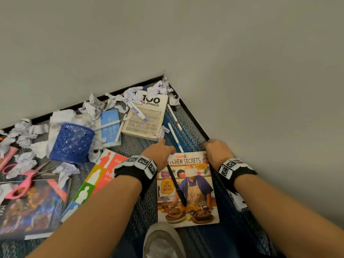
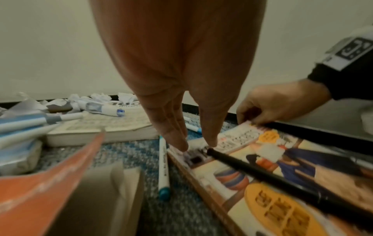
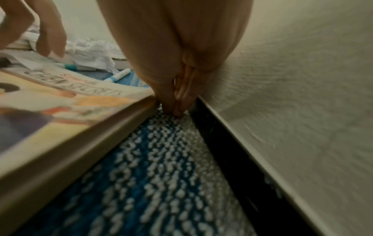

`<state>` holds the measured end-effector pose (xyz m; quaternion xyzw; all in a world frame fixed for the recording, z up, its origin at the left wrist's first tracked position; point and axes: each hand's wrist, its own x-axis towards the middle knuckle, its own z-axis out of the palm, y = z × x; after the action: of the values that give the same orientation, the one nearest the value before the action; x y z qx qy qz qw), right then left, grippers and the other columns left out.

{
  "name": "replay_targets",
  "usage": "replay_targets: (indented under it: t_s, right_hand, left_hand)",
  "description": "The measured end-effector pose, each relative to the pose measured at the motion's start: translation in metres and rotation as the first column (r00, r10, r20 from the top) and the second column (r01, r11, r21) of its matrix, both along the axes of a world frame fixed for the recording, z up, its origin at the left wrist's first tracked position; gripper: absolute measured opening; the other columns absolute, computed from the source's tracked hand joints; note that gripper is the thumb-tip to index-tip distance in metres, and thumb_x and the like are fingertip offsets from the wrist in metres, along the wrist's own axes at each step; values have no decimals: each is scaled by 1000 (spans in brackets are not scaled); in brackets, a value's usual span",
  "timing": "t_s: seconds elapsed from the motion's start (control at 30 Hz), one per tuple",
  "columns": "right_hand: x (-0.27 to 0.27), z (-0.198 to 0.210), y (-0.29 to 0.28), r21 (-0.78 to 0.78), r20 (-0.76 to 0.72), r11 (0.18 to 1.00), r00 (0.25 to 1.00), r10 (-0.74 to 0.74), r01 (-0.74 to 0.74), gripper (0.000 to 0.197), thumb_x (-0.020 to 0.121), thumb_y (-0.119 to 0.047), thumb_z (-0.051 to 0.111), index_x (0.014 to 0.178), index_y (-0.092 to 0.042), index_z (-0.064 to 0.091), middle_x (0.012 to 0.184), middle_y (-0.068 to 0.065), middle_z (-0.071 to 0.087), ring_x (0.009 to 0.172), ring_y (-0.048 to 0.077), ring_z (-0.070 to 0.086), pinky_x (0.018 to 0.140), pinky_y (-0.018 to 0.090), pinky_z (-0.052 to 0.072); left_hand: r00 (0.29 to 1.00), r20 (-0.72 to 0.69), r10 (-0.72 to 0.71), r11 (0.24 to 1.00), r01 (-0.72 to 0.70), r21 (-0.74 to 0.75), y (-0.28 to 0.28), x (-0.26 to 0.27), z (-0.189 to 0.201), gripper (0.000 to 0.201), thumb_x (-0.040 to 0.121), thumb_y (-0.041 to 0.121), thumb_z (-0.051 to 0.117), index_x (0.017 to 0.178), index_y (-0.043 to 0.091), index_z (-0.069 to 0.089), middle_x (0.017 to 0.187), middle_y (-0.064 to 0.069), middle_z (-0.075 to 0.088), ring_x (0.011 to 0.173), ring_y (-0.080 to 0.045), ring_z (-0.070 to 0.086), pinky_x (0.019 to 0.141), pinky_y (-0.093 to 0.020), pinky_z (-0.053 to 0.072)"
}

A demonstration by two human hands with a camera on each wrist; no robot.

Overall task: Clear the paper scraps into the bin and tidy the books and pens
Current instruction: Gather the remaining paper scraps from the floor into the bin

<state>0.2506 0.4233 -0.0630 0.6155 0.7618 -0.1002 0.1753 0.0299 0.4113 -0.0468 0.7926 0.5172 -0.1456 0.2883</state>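
Lying lengthwise toward the carpet's wall corner, the cookbook (image 1: 188,190) carries a black pen (image 1: 176,185) along its length. My right hand (image 1: 216,152) pinches its far right corner; my left hand (image 1: 160,153), fingers straight, hides its title's start.

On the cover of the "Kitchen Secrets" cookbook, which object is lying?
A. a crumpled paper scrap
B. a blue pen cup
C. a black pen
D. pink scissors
C. A black pen lies slantwise across the cover of the Kitchen Secrets cookbook, with the left hand reaching down at its top end; the scissors, cup and scraps sit elsewhere on the carpet.
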Motion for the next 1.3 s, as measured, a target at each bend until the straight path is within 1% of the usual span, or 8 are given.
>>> replay_targets:
  t_s: [0.3,0.37,0.5,0.63,0.77,0.9,1.07,1.3]
  right_hand:
    - [-19,33,-10,192,-162,979,986,-36,67,31,83,0,59,109,-8,45,113,13,54,92,27,54,72,35,42]
    - [-25,37,2,228,-246,963,965,-89,147,30,81,3,58,104,-9,44,102,12,59,78,24,51,64,34,41]
    - [-46,39,44,23,-485,948,833,-267,317,21,91,-1,46,109,-10,50,98,10,62,81,22,56,69,34,45]
    - [-72,31,90,108,-435,952,874,-215,288,26,100,-33,39,108,-11,50,94,8,61,76,22,54,64,31,39]
    - [-101,16,133,165,-326,967,936,-132,194,41,96,-24,44,135,-14,34,117,17,51,98,33,56,74,36,42]
    - [-119,5,157,161,-44,986,998,-47,53,45,96,-17,45,139,-10,33,124,20,43,106,32,53,82,36,46]
    - [-122,-2,159,207,69,978,998,12,-25,30,98,-18,42,126,-6,44,125,17,41,111,26,49,85,30,47]
    - [-146,9,187,373,-429,907,903,-17,194,27,90,-23,49,103,1,51,113,21,42,85,31,49,68,33,37]
  left_hand:
    - [999,23,-27,996,24,86,9,-6,-7,23,93,8,52,116,6,53,117,-15,50,106,-33,53,84,-36,43]
    - [997,62,49,991,-57,120,23,-13,-2,30,95,10,46,124,4,47,117,-18,52,106,-36,53,84,-38,43]
    - [944,156,291,909,-323,264,59,-36,17,25,96,15,44,118,4,44,118,-18,49,101,-36,56,82,-42,46]
    - [915,148,375,848,-403,344,85,-45,21,49,97,45,39,122,4,45,123,-15,48,105,-32,55,87,-42,49]
    - [967,61,248,912,-254,322,87,-29,0,68,83,64,55,120,8,44,119,-10,45,103,-25,50,87,-41,50]
    - [978,63,201,938,-210,275,89,-25,-21,60,81,53,66,118,12,45,113,-8,44,98,-26,53,78,-39,50]
    - [976,182,117,944,-167,284,99,-30,-27,21,97,25,50,114,13,52,109,-9,48,94,-28,56,71,-35,45]
    - [776,430,461,735,-606,306,143,-85,6,15,99,18,35,105,5,42,107,-11,43,91,-27,45,80,-37,40]
